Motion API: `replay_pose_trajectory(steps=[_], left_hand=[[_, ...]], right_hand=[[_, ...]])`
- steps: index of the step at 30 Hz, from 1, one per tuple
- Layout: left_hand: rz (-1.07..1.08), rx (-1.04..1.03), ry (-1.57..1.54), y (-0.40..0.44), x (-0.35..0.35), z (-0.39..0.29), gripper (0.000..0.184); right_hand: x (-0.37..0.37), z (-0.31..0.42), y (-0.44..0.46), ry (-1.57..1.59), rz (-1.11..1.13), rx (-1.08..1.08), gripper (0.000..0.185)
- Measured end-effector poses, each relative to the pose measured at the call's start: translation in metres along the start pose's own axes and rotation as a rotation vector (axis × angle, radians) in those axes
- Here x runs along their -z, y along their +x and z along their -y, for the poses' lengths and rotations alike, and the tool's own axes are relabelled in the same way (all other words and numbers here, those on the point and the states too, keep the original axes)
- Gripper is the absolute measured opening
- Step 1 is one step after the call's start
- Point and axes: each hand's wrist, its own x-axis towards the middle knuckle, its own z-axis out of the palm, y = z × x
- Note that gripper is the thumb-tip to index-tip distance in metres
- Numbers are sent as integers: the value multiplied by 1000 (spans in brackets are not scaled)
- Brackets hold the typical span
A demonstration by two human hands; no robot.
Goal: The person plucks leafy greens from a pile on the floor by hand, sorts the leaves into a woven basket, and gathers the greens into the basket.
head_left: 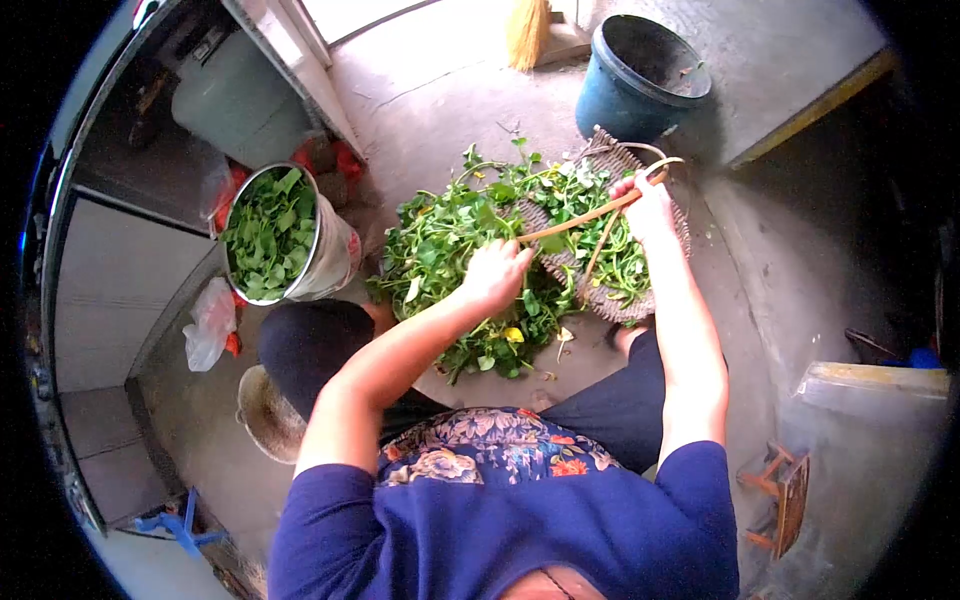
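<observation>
A long tan stem or strip (578, 219) stretches between my two hands above the greens. My left hand (497, 272) is closed on its left end, over a heap of leafy green stems (440, 240) on the floor. Near the other end, my right hand (645, 200) grips the same strip, which bends and curls past the fingers. Under my right hand, more greens (630, 262) lie on a brown woven mat or basket (683, 228). A few yellow leaves (513, 335) show in the heap.
At left stands a white bucket (335, 245) full of picked leaves, with a plastic bag (211, 325) and a shallow basin (270, 415) nearby. A blue bucket (625, 100) and a broom (527, 35) are at the top. A small wooden stool (790, 505) is at lower right.
</observation>
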Motion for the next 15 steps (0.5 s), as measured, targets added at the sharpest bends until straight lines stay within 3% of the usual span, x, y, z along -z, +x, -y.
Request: replay_pose_trajectory(steps=[2, 4, 6, 8, 10, 11, 15], left_hand=[[-38, -72, 137, 38, -22, -1, 53], [64, -49, 183, 65, -41, 14, 67], [180, -13, 229, 67, -65, 38, 68], [386, 15, 296, 52, -62, 47, 67], [418, 54, 299, 26, -75, 67, 59], [401, 135, 256, 15, -74, 73, 56], [294, 248, 201, 3, -71, 89, 52]], right_hand=[[5, 7, -5, 17, -30, 19, 12], [13, 18, -2, -81, -80, -5, 14], [24, 26, 0, -106, -88, 40, 12], [34, 33, 6, -53, -175, 108, 9], [50, 47, 14, 15, -258, 171, 9], [48, 55, 12, -31, -401, 212, 12], [60, 71, -2, -370, -456, 270, 23]])
